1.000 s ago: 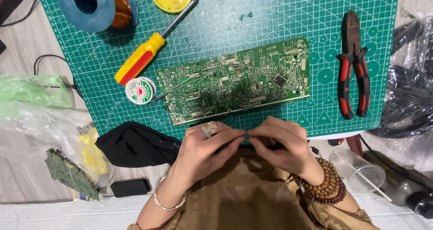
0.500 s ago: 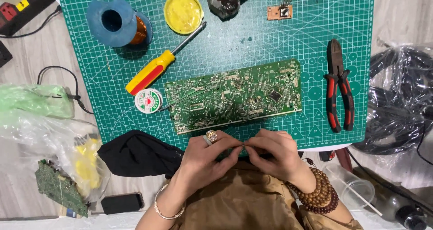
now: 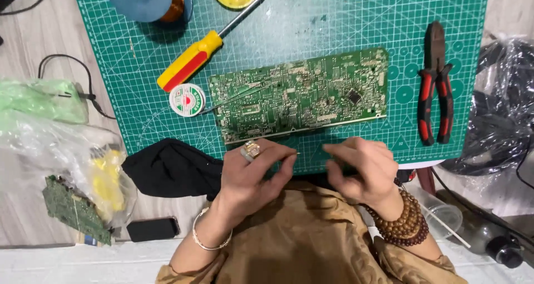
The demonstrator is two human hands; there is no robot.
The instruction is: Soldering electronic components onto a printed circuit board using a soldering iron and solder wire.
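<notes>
green cutting mat [image 3: 345, 17], one circuit board [image 3: 300, 95], left hand [image 3: 253, 170] pinching one thin wire [image 3: 293, 154], right hand [image 3: 364, 170] loosely curled, empty

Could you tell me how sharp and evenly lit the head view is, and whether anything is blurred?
Head view: even, soft light; the circuit board and pliers are sharp; the left hand and right hand look slightly soft; the clear plastic bag shows mild glare.
</notes>
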